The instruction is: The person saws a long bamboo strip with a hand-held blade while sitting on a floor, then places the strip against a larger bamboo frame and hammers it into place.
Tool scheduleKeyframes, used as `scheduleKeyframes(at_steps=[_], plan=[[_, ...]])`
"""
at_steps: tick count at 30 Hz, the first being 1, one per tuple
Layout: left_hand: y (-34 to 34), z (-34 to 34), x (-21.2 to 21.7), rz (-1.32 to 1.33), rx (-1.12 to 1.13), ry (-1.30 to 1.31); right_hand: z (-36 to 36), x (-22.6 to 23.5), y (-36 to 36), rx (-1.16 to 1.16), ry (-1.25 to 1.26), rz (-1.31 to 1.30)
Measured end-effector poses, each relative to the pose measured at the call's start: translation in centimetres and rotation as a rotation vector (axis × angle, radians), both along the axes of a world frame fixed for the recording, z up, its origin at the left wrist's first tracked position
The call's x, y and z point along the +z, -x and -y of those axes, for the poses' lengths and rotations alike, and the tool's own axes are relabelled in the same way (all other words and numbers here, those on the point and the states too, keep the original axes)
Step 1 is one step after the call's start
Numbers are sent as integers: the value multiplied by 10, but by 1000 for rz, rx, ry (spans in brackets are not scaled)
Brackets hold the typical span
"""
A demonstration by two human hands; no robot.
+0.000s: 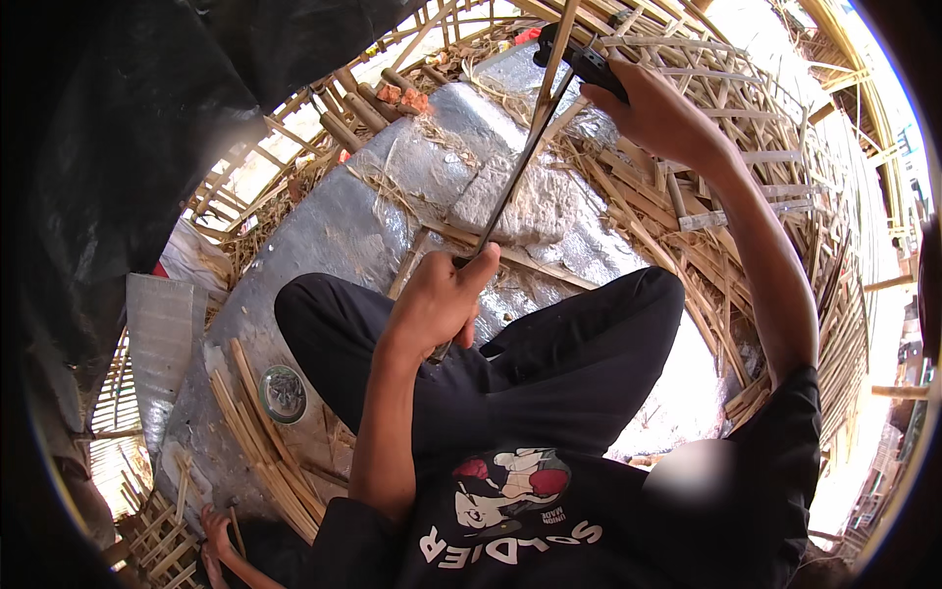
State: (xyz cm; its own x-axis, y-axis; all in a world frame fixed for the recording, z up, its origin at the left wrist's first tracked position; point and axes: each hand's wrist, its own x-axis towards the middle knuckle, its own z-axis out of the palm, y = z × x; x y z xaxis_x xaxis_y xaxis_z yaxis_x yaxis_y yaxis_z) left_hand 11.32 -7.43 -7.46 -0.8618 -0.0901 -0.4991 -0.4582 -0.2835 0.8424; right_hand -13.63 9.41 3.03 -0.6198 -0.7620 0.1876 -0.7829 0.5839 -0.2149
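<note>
1. Left hand (437, 299) clenches the near end of a slender, straight dark tool (518, 182), slanting above a rough grey block (525, 206).
2. Right hand (662, 113) grasps its chunky black far end.
3. Crinkled silvery sheeting (329, 236) underlies the block; pale, split strips (263, 447) lie left.

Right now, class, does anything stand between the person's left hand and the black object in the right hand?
Yes: in this view a bamboo strip crosses the left part of the black object, and a dark rod runs up from the left hand.

White lettering (505, 553) on black shirt (608, 564)
</note>
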Motion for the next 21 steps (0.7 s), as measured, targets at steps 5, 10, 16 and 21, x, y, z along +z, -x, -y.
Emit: scheduleKeyframes(at_steps=[5, 10, 16, 21], plan=[[1, -2, -7, -33, -66, 86, -15, 62, -18, -102, 338, -57], [-3, 0, 3, -35, -32, 46, 3, 101, -49, -89, 879, 14], [-6, 13, -8, 15, 102, 230, -23, -21, -4, 55, 6, -71], [-15, 24, -8, 50, 221, 225, -7, 49, -34, 5, 541, -56]])
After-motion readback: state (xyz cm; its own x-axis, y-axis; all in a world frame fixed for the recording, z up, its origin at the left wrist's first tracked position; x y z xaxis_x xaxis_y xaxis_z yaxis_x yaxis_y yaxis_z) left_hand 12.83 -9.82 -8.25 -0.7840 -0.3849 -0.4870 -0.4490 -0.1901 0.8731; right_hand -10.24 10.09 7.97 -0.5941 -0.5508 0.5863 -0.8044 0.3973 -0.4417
